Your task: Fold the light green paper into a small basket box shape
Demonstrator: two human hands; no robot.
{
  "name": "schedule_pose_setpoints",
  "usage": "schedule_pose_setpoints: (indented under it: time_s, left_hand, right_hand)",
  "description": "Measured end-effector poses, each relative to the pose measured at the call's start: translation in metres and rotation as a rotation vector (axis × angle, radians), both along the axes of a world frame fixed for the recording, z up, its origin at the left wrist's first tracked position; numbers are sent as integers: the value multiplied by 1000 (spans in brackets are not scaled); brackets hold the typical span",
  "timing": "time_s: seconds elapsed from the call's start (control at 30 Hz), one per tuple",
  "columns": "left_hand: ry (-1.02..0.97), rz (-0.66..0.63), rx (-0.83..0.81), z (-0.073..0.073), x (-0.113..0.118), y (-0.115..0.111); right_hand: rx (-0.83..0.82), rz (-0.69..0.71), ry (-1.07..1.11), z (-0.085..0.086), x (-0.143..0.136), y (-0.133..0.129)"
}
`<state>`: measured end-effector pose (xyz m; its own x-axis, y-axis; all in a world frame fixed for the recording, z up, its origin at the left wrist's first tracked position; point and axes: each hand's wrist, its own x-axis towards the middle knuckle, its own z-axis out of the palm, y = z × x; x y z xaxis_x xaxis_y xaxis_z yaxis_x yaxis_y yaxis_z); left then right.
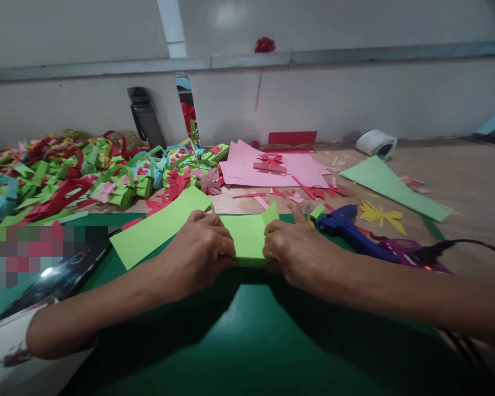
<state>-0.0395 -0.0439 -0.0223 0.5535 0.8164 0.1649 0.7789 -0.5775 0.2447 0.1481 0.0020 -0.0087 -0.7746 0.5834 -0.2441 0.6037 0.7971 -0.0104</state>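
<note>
The left forearm [127, 300] slants up from the lower left, while the right forearm [400, 294] comes in from the right edge at a flatter angle; both are bare. The left hand [204, 239] and right hand [295, 250] face each other, near but apart, backs upward, fingers bent in a pinching grip. One right finger [297, 213] sticks out forward.

Dark grey bottle [147, 118], white roll [370, 144]
</note>
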Motion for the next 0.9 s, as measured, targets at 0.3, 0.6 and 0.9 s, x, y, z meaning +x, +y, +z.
schedule_pose_setpoints:
  time_s: [0.3,0.6,0.9]
  left_hand:
    - [-127,-48,30,-14,3,-4]
    - [-194,-29,84,-15,-5,-8]
    - [-223,16,175,-25,-15,-6]
  right_hand:
    - [15,116,192,-12,-10,-9]
    - [110,187,357,-20,22,-2]
    - [243,185,439,-18,44,-6]
